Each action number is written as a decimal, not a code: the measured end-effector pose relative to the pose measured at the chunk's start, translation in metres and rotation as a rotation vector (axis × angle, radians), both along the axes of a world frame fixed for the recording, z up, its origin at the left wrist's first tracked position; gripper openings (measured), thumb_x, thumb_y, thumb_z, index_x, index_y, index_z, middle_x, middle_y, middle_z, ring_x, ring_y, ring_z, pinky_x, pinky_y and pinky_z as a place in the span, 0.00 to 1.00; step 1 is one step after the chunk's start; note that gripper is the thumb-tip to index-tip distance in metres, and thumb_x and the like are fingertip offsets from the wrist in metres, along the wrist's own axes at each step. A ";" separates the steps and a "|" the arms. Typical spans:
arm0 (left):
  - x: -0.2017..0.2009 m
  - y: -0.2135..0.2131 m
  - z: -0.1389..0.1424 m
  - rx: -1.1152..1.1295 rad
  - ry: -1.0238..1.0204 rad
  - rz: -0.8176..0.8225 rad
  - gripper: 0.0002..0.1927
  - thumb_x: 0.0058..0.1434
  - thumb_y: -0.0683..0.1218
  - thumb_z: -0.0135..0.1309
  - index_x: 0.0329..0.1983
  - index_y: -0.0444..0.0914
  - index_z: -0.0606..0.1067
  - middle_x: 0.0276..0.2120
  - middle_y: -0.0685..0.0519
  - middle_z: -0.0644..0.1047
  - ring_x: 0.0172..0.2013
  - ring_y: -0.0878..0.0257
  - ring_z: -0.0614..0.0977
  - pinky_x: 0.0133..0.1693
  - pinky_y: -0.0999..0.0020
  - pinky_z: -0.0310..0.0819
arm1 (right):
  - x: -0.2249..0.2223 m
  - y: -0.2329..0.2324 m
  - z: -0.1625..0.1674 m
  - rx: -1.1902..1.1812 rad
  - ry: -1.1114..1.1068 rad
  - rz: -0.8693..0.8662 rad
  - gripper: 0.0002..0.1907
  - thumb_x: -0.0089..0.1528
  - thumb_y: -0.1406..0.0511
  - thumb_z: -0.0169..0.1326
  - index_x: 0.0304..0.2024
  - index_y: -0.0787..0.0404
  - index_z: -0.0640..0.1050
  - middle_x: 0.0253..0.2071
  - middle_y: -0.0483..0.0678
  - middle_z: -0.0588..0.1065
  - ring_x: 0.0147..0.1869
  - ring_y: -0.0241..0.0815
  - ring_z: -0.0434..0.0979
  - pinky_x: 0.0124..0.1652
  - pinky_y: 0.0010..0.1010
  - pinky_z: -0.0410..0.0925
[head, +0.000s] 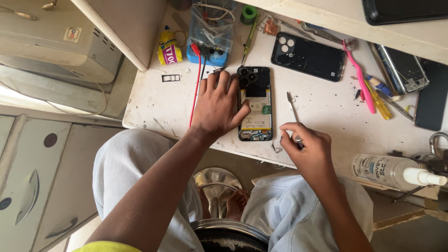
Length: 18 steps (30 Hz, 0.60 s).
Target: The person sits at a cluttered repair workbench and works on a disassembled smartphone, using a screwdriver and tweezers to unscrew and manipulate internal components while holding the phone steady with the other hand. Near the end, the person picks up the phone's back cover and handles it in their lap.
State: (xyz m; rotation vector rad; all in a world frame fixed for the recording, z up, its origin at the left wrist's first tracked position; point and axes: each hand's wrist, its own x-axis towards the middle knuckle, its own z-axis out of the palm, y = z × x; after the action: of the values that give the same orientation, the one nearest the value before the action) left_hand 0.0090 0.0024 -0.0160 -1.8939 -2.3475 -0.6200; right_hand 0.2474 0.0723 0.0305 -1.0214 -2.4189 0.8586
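An opened smartphone (255,105) lies back-up on the white worktable (158,105), its battery and camera module exposed. My left hand (216,105) rests flat beside it, thumb touching its left edge, steadying it. My right hand (303,144) sits at the table's front edge and grips a thin metal pry tool (292,108), whose tip points away, just right of the phone. The phone's removed black back cover (309,57) lies further back on the table.
A pink toothbrush (360,79), yellow screwdriver (380,103), tweezers and other phone parts lie at the right. A blue tool box (208,44), a red wire (196,88), a yellow glue tube (168,49) and a green-handled screwdriver (248,42) stand at the back. A white spray bottle (392,171) lies at the right front.
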 end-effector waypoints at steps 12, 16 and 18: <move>0.001 0.001 -0.002 0.000 0.018 0.008 0.34 0.66 0.64 0.43 0.59 0.31 0.69 0.53 0.40 0.67 0.54 0.46 0.68 0.56 0.49 0.63 | -0.008 -0.012 -0.004 0.172 -0.137 0.175 0.11 0.59 0.66 0.62 0.44 0.63 0.80 0.29 0.54 0.80 0.25 0.48 0.80 0.28 0.37 0.72; 0.000 0.001 -0.002 -0.010 0.021 0.007 0.35 0.65 0.64 0.43 0.59 0.31 0.69 0.52 0.41 0.67 0.53 0.47 0.68 0.56 0.49 0.63 | -0.010 -0.015 -0.003 0.218 -0.178 0.190 0.09 0.60 0.67 0.61 0.42 0.65 0.79 0.27 0.53 0.79 0.24 0.48 0.80 0.28 0.38 0.72; 0.001 0.001 -0.003 0.000 0.029 0.012 0.35 0.65 0.65 0.43 0.59 0.31 0.68 0.53 0.41 0.67 0.54 0.47 0.69 0.57 0.49 0.63 | -0.011 -0.016 -0.002 0.230 -0.176 0.201 0.09 0.60 0.67 0.61 0.41 0.65 0.79 0.27 0.53 0.79 0.24 0.48 0.80 0.28 0.38 0.73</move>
State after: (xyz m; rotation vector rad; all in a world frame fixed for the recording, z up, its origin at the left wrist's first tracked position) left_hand 0.0096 0.0037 -0.0188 -1.8745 -2.3393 -0.5884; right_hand 0.2363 0.0559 0.0283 -0.8074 -2.7283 0.5525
